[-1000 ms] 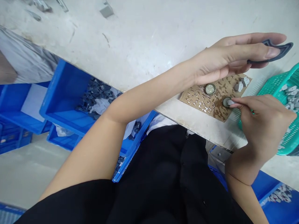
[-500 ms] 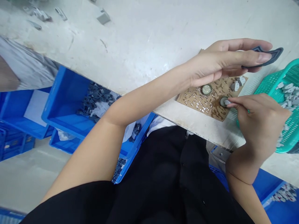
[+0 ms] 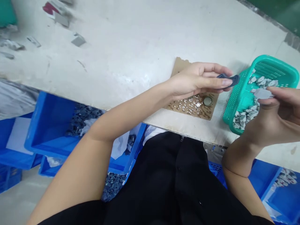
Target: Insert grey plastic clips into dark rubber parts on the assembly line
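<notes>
We held a dark grey, flat, curved rubber strip (image 3: 228, 78) pinched between the thumb and fingertips of our left hand (image 3: 199, 82), which hovered above a brown cardboard sheet spotted with shiny glue drips (image 3: 187, 104) at the near edge of the pale, scuffed worktable (image 3: 131, 47); keeping the strip raised and level seemed meant to leave its end free and clear of the sticky card. A round metal bottle cap (image 3: 207, 101) sat on that card just beneath the left fingers, likely serving as a small glue pot kept within easy reach. Our right hand (image 3: 278, 115) gripped a small pale grey flat piece (image 3: 261, 93) between thumb and forefinger, lifted over the teal plastic mesh basket (image 3: 278, 64) heaped with similar pale grey chips (image 3: 243, 116), so the strip's tip and the piece stood near each other but apart. The basket lay just beside the card on the right, handy for that hand. Below the table edge, blue plastic bins (image 3: 53, 125) holding dark grey parts stood on the floor at our left, and a few grey scraps (image 3: 78, 39) lay well away on the far tabletop
</notes>
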A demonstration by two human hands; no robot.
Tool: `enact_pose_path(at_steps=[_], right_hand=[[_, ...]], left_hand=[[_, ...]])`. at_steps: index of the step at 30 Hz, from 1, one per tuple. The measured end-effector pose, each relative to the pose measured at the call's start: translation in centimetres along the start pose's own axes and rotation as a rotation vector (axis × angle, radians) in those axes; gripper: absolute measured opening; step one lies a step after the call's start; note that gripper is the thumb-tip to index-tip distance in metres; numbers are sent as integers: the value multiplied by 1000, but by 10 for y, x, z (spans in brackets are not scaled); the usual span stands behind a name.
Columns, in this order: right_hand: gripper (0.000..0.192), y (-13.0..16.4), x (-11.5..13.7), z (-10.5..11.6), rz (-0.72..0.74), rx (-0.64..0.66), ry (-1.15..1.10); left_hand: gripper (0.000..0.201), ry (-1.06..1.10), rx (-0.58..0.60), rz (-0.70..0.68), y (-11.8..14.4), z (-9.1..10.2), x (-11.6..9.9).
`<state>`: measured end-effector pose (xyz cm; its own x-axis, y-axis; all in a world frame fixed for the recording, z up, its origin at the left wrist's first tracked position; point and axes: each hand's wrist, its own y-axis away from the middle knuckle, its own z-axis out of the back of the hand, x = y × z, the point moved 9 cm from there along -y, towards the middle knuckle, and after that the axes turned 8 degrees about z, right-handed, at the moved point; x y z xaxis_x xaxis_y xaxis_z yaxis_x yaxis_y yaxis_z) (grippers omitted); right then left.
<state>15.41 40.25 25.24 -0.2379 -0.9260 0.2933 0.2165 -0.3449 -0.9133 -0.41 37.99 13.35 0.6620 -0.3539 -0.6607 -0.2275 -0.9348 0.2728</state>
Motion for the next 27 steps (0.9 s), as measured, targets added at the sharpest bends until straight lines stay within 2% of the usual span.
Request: enact_pose_path(at_steps=[6, 11, 19, 24, 27], right_hand=[[15, 2, 6, -8, 94, 98, -14], [15, 5, 3, -11, 75, 156, -11], [13, 6, 2, -12, 134, 194, -56], [22, 6, 6, -12, 73, 206, -3], [22, 7, 9, -17, 19, 269, 44]], left_hand=[[32, -104, 36, 38, -3, -3, 15], [32, -137, 32, 42, -1, -6, 12], [34, -217, -1, 50, 0, -6, 12], [33, -225, 5, 27, 2, -7, 12], [28, -197, 7, 9, 3, -8, 12]])
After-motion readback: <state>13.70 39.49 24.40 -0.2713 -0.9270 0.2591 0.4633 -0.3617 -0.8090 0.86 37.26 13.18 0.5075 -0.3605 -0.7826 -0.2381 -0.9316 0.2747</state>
